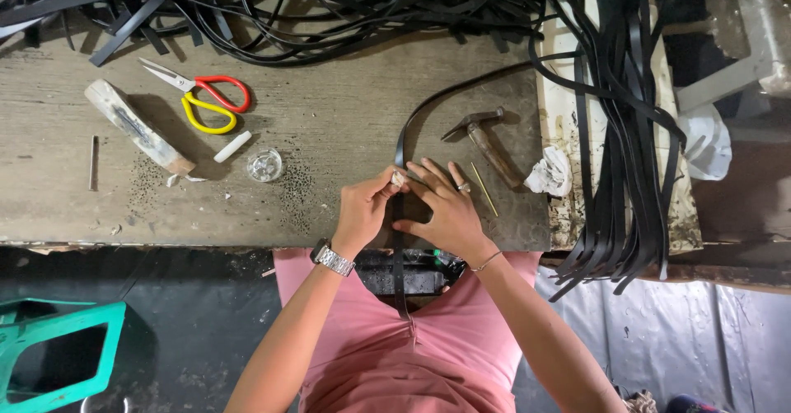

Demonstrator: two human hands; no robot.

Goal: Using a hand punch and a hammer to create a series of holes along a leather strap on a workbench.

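A long black strap (400,240) runs from my lap up over the wooden workbench (329,116) and curves off to the right. My left hand (362,211), with a metal watch on its wrist, pinches a small white piece (398,179) against the strap. My right hand (445,207), with a ring and a thin bracelet, lies flat with fingers spread, pressing the strap down on the bench. A dark block (409,270) sits under the strap at the bench's front edge.
A hammer (486,141) and a thin stick (484,189) lie right of my hands. Red-and-yellow scissors (206,96), a wooden block (136,125), a white chalk piece (232,146) and a small glass dish (264,164) lie left. Piles of black straps (626,133) cover the back and right. A green stool (62,355) stands lower left.
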